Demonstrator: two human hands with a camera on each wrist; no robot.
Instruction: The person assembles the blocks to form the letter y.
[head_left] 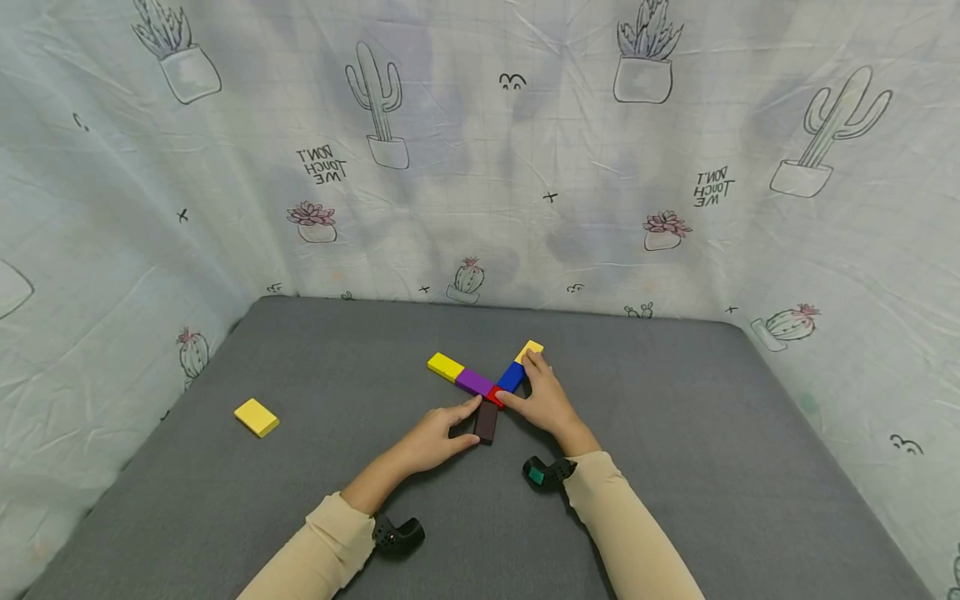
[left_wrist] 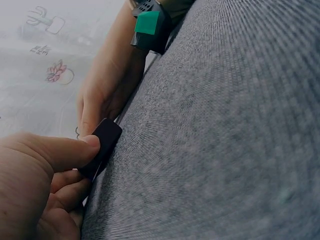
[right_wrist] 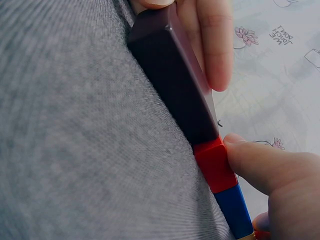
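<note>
My left hand (head_left: 435, 437) is at a dark brown block (head_left: 486, 423). Its thumb presses near the block's near end, and its fingers lie along the left side. My right hand (head_left: 549, 403) reaches over the right branch, its thumb touching a small red block (right_wrist: 216, 165) and its fingertips by a pale yellow block (head_left: 534, 347). Between these two lies a blue block (head_left: 512, 377). A purple block (head_left: 474, 383) and a bright yellow block (head_left: 446, 367) form the left branch. The branches meet at the red block, partly covered by the right thumb.
A separate pale yellow block (head_left: 257, 417) lies on the left of the grey cloth-covered table (head_left: 645, 517). A white curtain (head_left: 480, 125) printed with cacti hangs behind and at both sides. Dark camera mounts (head_left: 399, 536) sit at the wrists.
</note>
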